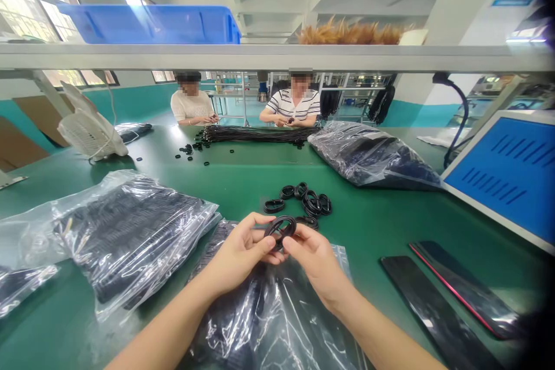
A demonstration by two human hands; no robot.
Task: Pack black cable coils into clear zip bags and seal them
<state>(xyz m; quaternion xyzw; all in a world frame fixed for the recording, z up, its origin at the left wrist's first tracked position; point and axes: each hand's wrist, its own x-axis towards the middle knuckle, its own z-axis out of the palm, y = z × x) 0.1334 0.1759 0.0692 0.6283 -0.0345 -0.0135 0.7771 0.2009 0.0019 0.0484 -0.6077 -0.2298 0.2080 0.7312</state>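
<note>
Above bag [290, 318], both hands [243, 251] grip blk coil [284, 221] (other coils [311, 203] beyond, 2nd bag [139, 231] L).

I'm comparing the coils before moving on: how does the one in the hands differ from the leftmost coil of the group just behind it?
The held coil is between the left hand and right hand; the leftmost coil lies on the green table.
The held coil is tilted up, looking rounder; the leftmost coil lies flat, looking like a narrow oval.
Both are black and looped.
</note>
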